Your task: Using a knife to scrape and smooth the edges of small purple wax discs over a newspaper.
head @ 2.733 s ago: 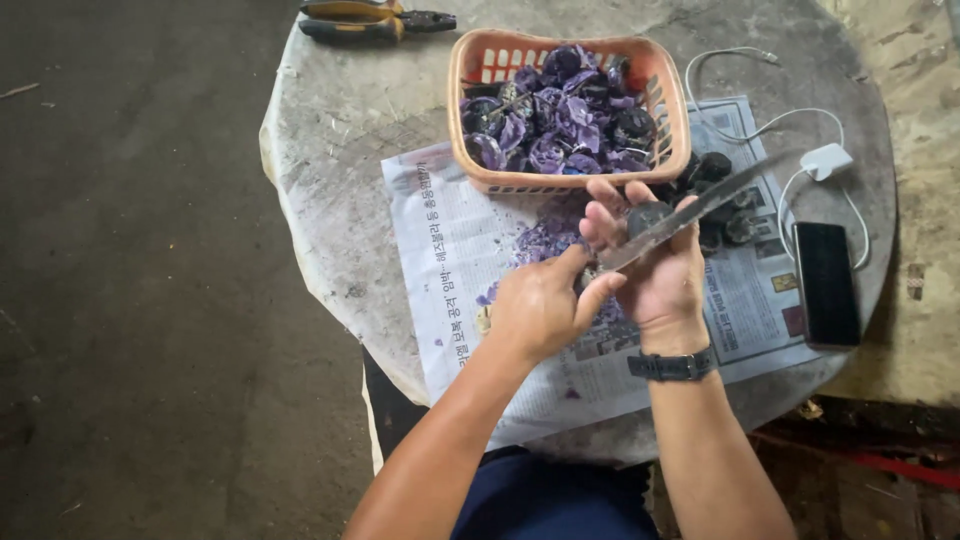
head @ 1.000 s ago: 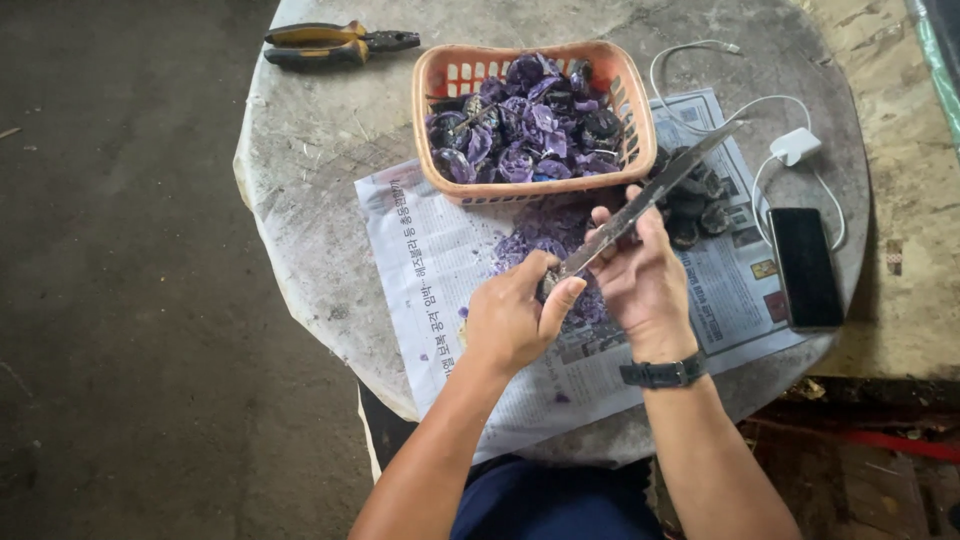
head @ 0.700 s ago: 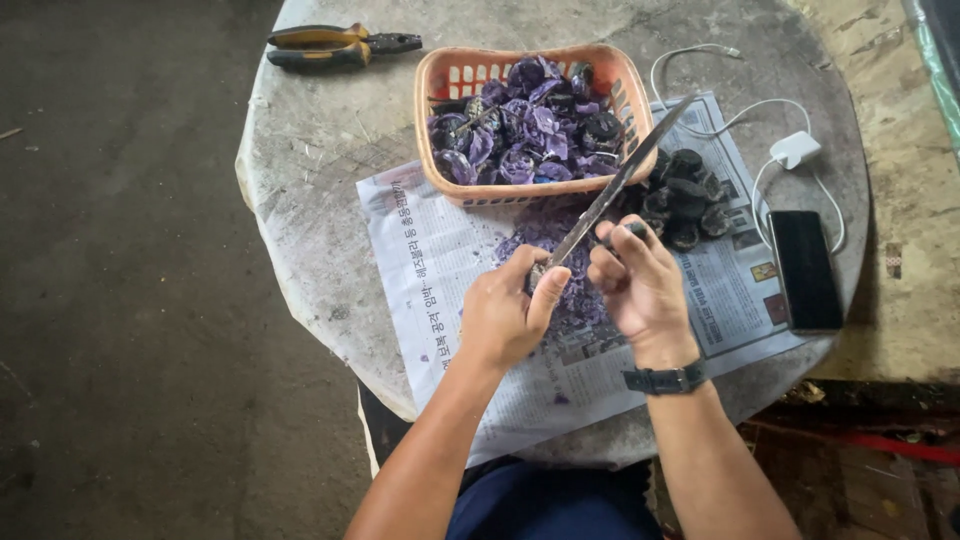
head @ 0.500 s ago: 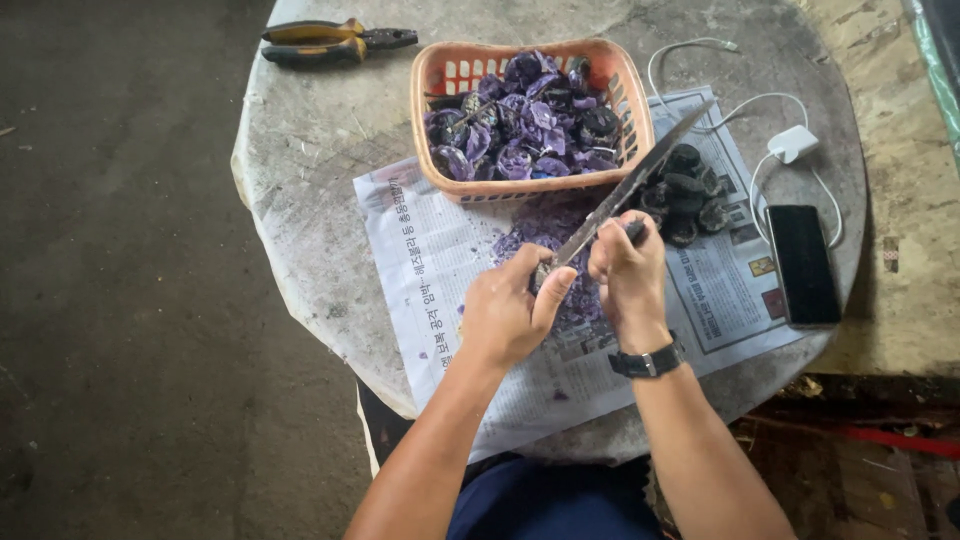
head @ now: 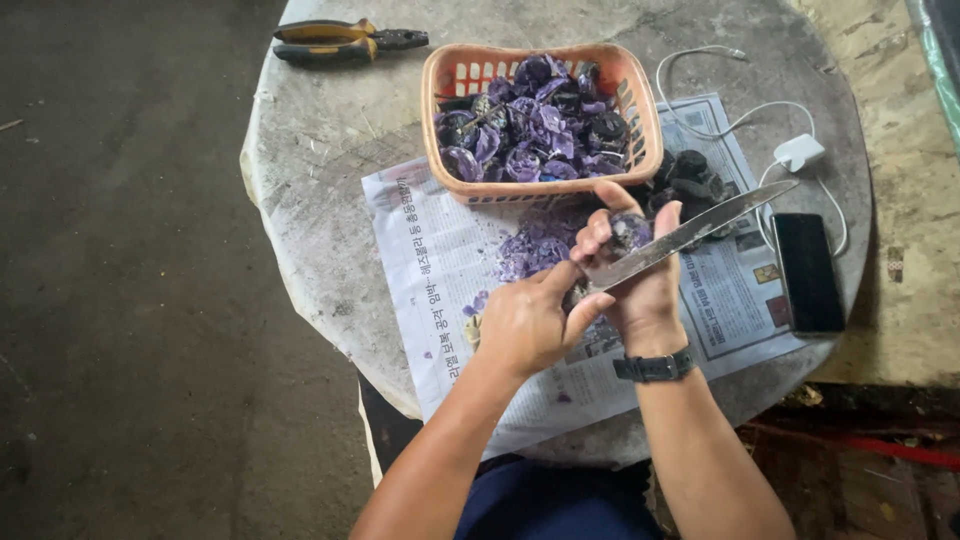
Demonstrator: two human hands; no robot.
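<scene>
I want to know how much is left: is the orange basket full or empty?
Nearly full. The basket is heaped with purple pieces up to about its rim, and little of its inside wall shows.

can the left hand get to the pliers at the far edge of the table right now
Probably not at once. The left hand is closed around the knife handle. The pliers lie bare across the table, with nothing between; only the held knife hinders.
</scene>
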